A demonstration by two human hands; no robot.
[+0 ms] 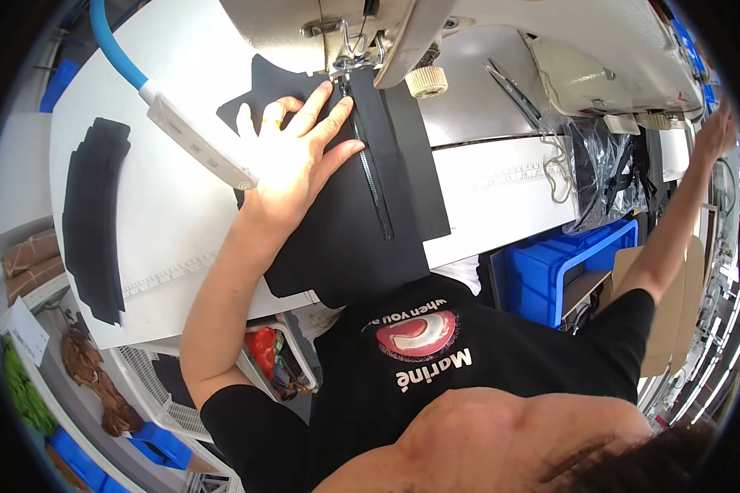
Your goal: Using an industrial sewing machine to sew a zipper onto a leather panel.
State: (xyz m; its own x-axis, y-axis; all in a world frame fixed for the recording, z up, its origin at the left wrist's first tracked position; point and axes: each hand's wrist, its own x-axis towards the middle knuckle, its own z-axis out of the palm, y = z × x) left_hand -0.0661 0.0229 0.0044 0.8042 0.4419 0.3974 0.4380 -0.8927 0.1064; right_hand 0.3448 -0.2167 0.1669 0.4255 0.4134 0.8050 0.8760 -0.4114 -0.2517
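Observation:
My left hand (300, 156) lies on a black fabric piece (329, 238), its fingers stretched and spread. The index fingertip and thumb rest beside a zipper (368, 168) set lengthwise in the fabric. The zipper's far end runs beneath the presser foot (343, 72) of a sewing machine (296, 33). My right arm reaches out to the far right, by the end of the machine. There my right hand (718, 131) is small and dim near the picture's rim; its fingers and what they touch cannot be made out.
A stack of black fabric pieces (94, 222) lies on the left of the white table (168, 283). A lamp (197, 140) on a blue hose leans over it. Tweezers (514, 94) and a clear plastic bag (604, 177) are to the right. Below stands a blue crate (543, 275).

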